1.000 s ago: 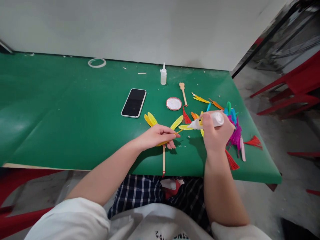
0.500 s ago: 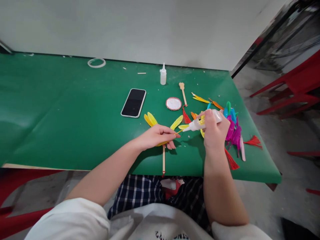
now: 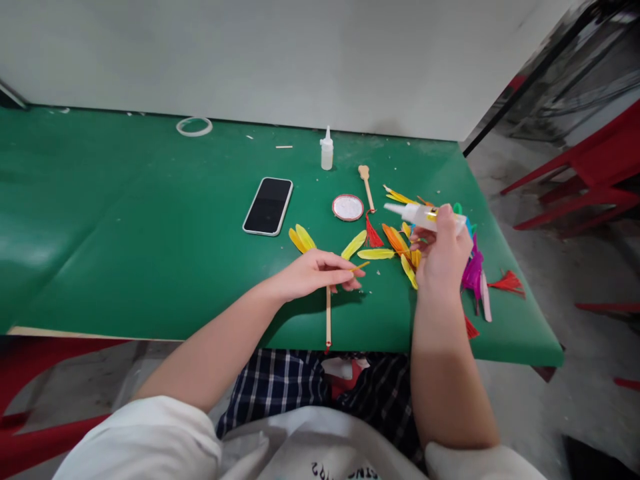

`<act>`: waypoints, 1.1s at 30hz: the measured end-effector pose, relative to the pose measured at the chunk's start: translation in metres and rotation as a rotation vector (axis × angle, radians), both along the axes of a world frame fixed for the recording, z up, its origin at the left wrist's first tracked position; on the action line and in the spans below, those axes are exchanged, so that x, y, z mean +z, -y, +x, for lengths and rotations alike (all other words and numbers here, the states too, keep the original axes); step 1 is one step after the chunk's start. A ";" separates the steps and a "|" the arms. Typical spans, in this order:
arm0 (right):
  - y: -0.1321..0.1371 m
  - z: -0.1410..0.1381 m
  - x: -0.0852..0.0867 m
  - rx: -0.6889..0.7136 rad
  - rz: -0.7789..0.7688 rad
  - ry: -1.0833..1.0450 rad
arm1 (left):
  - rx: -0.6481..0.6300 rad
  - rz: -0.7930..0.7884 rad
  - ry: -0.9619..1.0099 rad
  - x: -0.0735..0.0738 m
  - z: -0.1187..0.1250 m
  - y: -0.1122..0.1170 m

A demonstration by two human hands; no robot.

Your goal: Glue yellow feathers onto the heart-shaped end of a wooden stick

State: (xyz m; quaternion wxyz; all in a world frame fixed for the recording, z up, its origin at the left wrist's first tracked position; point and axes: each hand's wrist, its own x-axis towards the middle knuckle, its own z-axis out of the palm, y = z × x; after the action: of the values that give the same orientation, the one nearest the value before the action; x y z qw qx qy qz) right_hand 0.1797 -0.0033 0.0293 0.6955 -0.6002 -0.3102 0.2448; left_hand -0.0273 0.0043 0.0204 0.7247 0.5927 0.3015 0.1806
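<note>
Pinched in my left hand (image 3: pixel 320 273) is a yellow feather, its thin quill (image 3: pixel 361 266) poking out past the fingertips to the right. My right hand (image 3: pixel 445 247) is wrapped round a glue bottle (image 3: pixel 425 216), held tilted with the white nozzle pointing left, clear of the quill. Beneath my left hand a wooden stick (image 3: pixel 329 317) runs toward the table's front edge; its upper end is hidden. Yellow feathers (image 3: pixel 302 239) show behind the left hand, and another yellow feather (image 3: pixel 376 254) lies between the hands. Orange feathers (image 3: pixel 395 239) sit beside my right hand.
On the green table (image 3: pixel 150 220) lie a phone (image 3: pixel 268 206), a round white disc with a red rim (image 3: pixel 348 207), and a wooden stick (image 3: pixel 367 187) with a red tassel (image 3: pixel 373 231). A small bottle (image 3: pixel 327 152) stands near the wall. Purple feathers (image 3: pixel 473 273) lie at the right.
My right hand has drawn the glue bottle up and to the right, away from the feather's quill. My left hand stays nearly in place, still pinching the feather.
</note>
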 end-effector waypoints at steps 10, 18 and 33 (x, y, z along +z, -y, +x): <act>-0.011 0.019 -0.034 0.315 0.034 -0.121 | 0.723 0.536 0.093 -0.010 -0.012 -0.011; -0.020 0.014 -0.050 0.165 -0.273 0.649 | 0.735 0.605 -0.075 0.002 -0.006 -0.001; -0.002 0.009 -0.031 -0.062 -0.222 0.684 | 0.418 0.736 -0.012 -0.011 -0.007 -0.005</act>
State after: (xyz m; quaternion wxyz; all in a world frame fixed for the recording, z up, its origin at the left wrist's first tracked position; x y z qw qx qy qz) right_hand 0.1885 -0.0012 -0.0014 0.4893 -0.7283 -0.4781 0.0406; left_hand -0.0344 0.0093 0.0090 0.4105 0.7393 0.3348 0.4157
